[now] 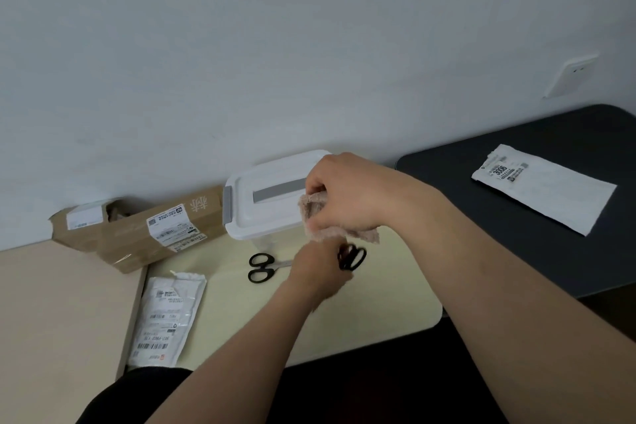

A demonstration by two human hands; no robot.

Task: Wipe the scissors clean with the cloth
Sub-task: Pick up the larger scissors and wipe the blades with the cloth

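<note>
The right hand (344,196) has its fingers bunched round a pinkish cloth (361,235), held just above the pale table (378,303) in front of a white lidded box (268,217); just below it the left hand (318,272) grips the scissors (351,256), whose black handles stick out past the fingers on the right; the blades are hidden by hand and cloth and that spot is blurred, so I cannot tell whether the cloth touches metal yet; a second pair of scissors (261,267) lies flat on the table just to the left, apart from both hands; the step in hand looks like the wipe itself, barely begun; to do it well, hold by the handles with the blades closed, fold the cloth over both flat faces and draw it from the pivot out to the tip, never against the edge; pinch through a thick fold so no fingertip rides on bare steel; then spread the blades and clean the inner faces and round the screw, turning to a fresh patch of cloth for each pass
</note>
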